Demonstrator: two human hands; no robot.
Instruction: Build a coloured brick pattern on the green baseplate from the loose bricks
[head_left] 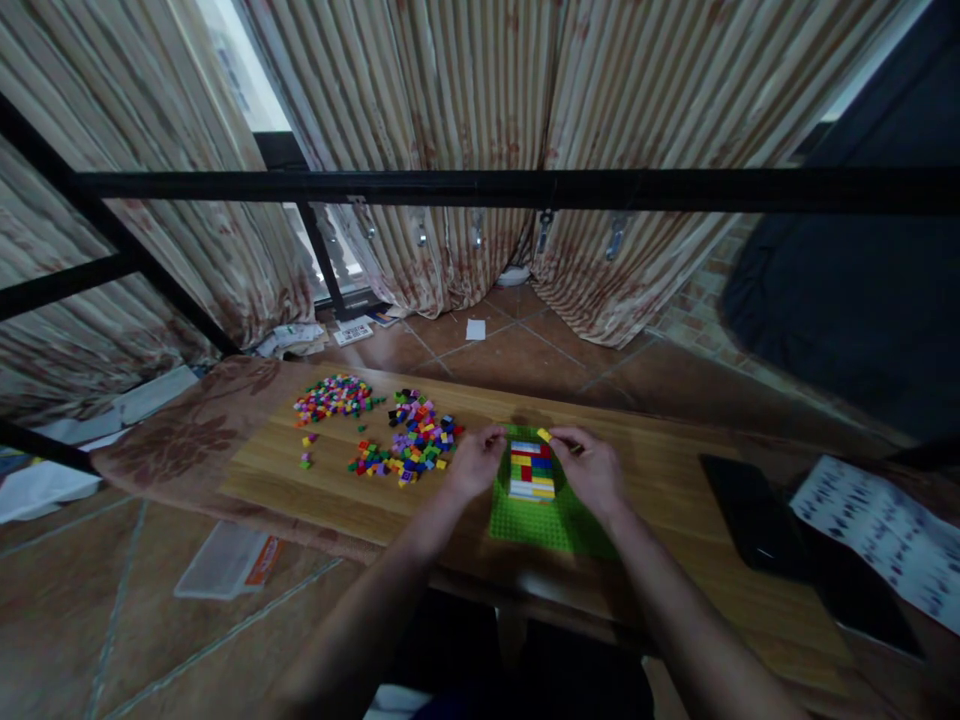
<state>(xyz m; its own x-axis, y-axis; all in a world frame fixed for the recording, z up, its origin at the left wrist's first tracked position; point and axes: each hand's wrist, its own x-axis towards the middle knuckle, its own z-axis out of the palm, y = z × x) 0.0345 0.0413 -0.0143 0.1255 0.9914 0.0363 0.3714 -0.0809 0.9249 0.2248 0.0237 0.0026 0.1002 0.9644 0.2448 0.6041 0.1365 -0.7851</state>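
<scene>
A green studded baseplate [525, 520] lies on the wooden table [660, 480]. On its upper part stands a block of joined bricks [531, 472] in rows of white, red, yellow and blue. My right hand [589, 465] is over the plate's right side, its fingertips pinching a small yellow brick [544, 435] just beyond the block. At the plate's left edge is my left hand [478, 462], its thumb and fingers drawn together; whatever they may hold is too small to make out.
Loose coloured bricks lie in a near pile [420, 440] and a farther pile [334, 397] on the left. A black tablet-like object [750, 510] and a printed sheet [885, 525] are at the right. A black rail [480, 188] crosses beyond the table.
</scene>
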